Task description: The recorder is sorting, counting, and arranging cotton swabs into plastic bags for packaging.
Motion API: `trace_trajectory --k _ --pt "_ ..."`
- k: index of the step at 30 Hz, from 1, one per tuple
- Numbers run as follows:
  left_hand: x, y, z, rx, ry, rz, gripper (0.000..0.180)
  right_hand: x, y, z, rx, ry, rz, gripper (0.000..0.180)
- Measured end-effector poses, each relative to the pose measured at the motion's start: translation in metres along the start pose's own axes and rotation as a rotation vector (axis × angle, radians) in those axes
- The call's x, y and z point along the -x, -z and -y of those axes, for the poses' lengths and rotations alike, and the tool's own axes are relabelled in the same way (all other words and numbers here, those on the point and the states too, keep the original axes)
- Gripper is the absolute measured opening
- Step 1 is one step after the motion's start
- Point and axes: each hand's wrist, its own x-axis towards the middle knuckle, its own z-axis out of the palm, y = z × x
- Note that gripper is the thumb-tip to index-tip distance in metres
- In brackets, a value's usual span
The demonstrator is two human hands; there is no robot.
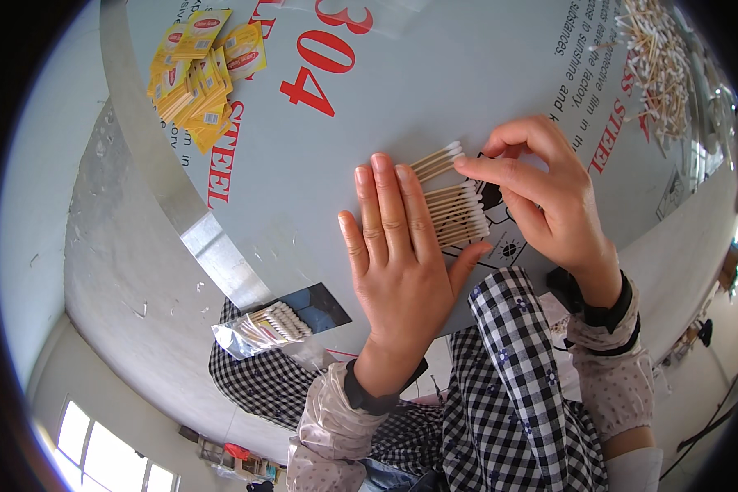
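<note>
A flat row of cotton swabs (pixel 457 215) with wooden sticks and white tips lies on the grey, film-covered table (pixel 435 66). Spread flat over the sticks' left part is my left hand (pixel 402 271), fingers stretched out, covering their far ends. Its thumb rests beside the nearest swabs. A few more swabs (pixel 436 162) lie at a slant just beyond the row, also partly under the left fingers. My right hand (pixel 553 189) is at the white tips of this slanted group, its index finger stretched out to touch them and the other fingers loosely bent. No swab shows in its grasp.
A big heap of loose cotton swabs (pixel 656 70) lies at the far right. Yellow printed cards (pixel 209 70) are piled at the far left. Near the table's front left edge (pixel 225 254) sits a clear bag (pixel 258 330) of packed swabs.
</note>
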Motion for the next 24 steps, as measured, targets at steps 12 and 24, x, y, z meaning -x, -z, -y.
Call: trace_trajectory --k 12,24 --pt "0.003 0.002 0.004 0.082 0.004 0.018 0.098 -0.024 -0.009 0.003 -0.077 0.008 -0.048 0.019" --pt "0.012 0.006 0.002 -0.136 -0.129 0.12 0.097 -0.02 0.004 -0.005 -0.015 0.001 -0.205 0.014"
